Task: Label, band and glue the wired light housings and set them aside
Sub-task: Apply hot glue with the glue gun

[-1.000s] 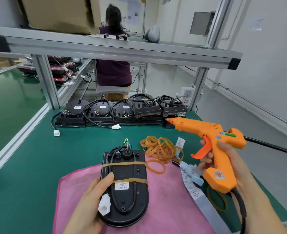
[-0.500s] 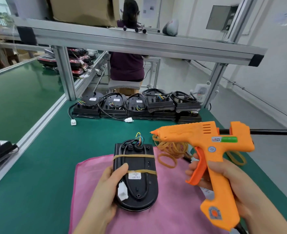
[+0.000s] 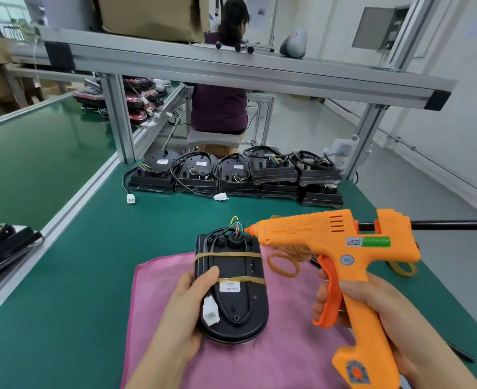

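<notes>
A black light housing [image 3: 237, 301] lies on a pink cloth [image 3: 273, 357], wrapped by two rubber bands and carrying a white label [image 3: 230, 286]. Coloured wires [image 3: 236, 226] rise from its far end. My left hand [image 3: 185, 313] grips the housing's left side, thumb on top, beside its white connector [image 3: 210, 310]. My right hand [image 3: 372, 310] holds an orange glue gun [image 3: 343, 248] by the handle, fingers on the trigger. The gun's nozzle sits right at the wire grommet on the housing's far end.
Loose rubber bands [image 3: 283, 265] lie on the cloth behind the gun. A row of wired black housings [image 3: 231, 178] stands at the green bench's far edge. An aluminium frame post [image 3: 119, 122] rises at left. A person sits beyond the bench. Black parts [image 3: 1, 248] lie at far left.
The glue gun has swung left and down from beside the housing until its nozzle reaches the wire end. My left hand has kept its hold on the housing.
</notes>
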